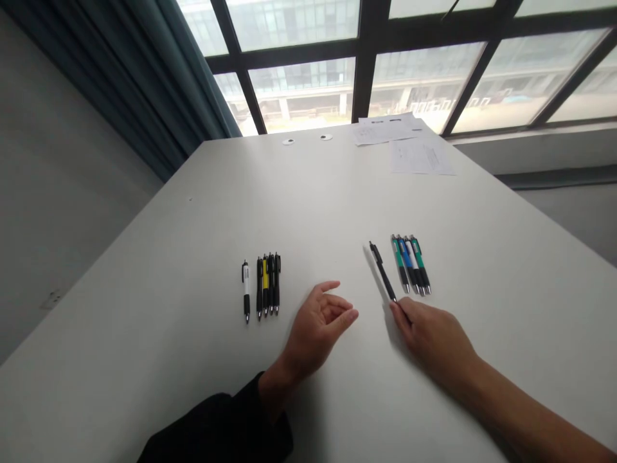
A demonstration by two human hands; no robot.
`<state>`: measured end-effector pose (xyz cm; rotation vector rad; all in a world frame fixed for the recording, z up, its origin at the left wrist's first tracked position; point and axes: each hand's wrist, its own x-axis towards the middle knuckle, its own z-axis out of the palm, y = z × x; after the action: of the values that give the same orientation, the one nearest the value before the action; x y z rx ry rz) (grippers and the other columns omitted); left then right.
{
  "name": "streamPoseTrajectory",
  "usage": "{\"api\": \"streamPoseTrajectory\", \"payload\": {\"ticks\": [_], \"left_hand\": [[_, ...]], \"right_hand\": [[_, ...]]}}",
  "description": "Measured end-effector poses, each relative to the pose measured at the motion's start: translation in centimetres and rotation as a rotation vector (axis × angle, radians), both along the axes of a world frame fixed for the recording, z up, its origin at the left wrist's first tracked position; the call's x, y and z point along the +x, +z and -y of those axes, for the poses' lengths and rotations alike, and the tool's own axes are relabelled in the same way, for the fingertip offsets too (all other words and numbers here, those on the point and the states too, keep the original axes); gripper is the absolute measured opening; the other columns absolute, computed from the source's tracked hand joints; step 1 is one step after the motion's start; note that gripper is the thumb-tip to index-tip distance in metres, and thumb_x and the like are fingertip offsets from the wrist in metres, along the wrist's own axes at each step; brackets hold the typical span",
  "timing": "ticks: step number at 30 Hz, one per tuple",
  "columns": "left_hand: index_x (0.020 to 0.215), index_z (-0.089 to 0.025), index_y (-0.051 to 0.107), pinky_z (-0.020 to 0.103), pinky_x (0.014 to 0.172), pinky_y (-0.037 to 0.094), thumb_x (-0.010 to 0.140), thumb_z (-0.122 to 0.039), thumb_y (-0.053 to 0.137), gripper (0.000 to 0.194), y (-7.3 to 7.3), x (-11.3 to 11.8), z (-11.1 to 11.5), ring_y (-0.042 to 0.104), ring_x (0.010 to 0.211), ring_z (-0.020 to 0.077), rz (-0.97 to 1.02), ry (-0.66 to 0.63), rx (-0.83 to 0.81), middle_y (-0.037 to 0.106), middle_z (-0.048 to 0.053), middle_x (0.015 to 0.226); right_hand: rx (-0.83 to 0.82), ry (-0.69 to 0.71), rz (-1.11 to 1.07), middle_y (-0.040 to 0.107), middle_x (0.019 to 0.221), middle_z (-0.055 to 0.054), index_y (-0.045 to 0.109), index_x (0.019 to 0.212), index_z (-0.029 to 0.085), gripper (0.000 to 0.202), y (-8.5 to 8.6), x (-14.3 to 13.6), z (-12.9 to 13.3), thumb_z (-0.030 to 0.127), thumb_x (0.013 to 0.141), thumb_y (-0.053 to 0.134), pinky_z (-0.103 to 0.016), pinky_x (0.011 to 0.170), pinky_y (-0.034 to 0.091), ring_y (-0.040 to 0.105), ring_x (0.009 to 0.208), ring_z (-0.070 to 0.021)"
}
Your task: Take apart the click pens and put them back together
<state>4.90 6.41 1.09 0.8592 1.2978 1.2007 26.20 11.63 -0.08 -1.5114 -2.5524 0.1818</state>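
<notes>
A black click pen (pixel 382 270) is pinched near its lower end by my right hand (pixel 431 331), its clicker pointing away from me and its tip hidden by the fingers. Just right of it lies a row of several green, blue and white pens (pixel 409 262) with black grips. My left hand (pixel 321 325) hovers over the middle with its fingers loosely curled and apart, holding nothing. To its left is a tight row of several black pens (pixel 271 283) with a yellow pen (pixel 265 276) among them. One white pen (pixel 246 283) lies slightly apart at that row's left.
The pens lie on a wide white table (pixel 289 193). Papers (pixel 388 130) lie at its far right, beside two small white oval pieces (pixel 288 142) near the far edge. A blue curtain (pixel 159 77) and windows stand beyond.
</notes>
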Motion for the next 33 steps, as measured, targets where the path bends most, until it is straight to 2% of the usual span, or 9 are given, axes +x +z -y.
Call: {"api": "streamPoseTrajectory", "payload": {"ticks": [4, 9, 16, 25, 33], "left_hand": [[0.117, -0.016, 0.053, 0.026, 0.074, 0.052, 0.081, -0.03, 0.079, 0.047, -0.1, -0.1, 0.0, 0.066, 0.079, 0.0131, -0.016, -0.028, 0.011, 0.069, 0.001, 0.085], [0.109, -0.015, 0.055, 0.026, 0.072, 0.051, 0.081, -0.029, 0.078, 0.039, -0.2, -0.1, 0.0, 0.064, 0.076, 0.0127, -0.006, -0.031, 0.017, 0.068, 0.0, 0.081], [0.102, -0.016, 0.056, 0.026, 0.071, 0.051, 0.082, -0.033, 0.078, 0.034, -0.4, -0.2, 0.1, 0.065, 0.073, 0.0131, 0.004, -0.049, 0.008, 0.066, 0.0, 0.079], [0.098, -0.016, 0.057, 0.022, 0.06, 0.044, 0.083, -0.036, 0.077, 0.032, -0.5, -0.2, 0.1, 0.056, 0.064, 0.01, -0.048, -0.061, 0.019, 0.06, -0.003, 0.073], [0.096, -0.016, 0.056, 0.022, 0.058, 0.042, 0.085, -0.038, 0.075, 0.03, -0.6, -0.2, 0.1, 0.053, 0.062, 0.0096, -0.091, -0.103, 0.023, 0.057, -0.003, 0.072]], "right_hand": [[-0.011, -0.079, 0.112, 0.068, 0.065, -0.006, 0.06, 0.073, 0.019, 0.038, 0.3, -0.5, -1.0, 0.033, 0.104, 0.041, -0.03, 0.054, 0.024, 0.062, 0.056, -0.0201], [-0.037, -0.149, 0.15, 0.072, 0.069, -0.009, 0.062, 0.075, 0.018, 0.04, 0.5, -0.9, -1.4, 0.033, 0.104, 0.039, -0.031, 0.053, 0.02, 0.065, 0.059, -0.0225], [-0.048, -0.197, 0.162, 0.074, 0.071, -0.012, 0.067, 0.077, 0.018, 0.04, 0.6, -0.6, -1.9, 0.033, 0.102, 0.041, -0.031, 0.052, 0.021, 0.066, 0.057, -0.0234], [-0.054, -0.228, 0.179, 0.074, 0.069, -0.012, 0.072, 0.077, 0.019, 0.043, 0.7, -0.5, -2.2, 0.036, 0.101, 0.042, -0.031, 0.052, 0.022, 0.066, 0.058, -0.0241], [-0.057, -0.246, 0.17, 0.074, 0.067, -0.011, 0.072, 0.073, 0.021, 0.043, 1.0, -0.5, -2.0, 0.04, 0.1, 0.044, -0.03, 0.052, 0.022, 0.063, 0.055, -0.0231]]}}
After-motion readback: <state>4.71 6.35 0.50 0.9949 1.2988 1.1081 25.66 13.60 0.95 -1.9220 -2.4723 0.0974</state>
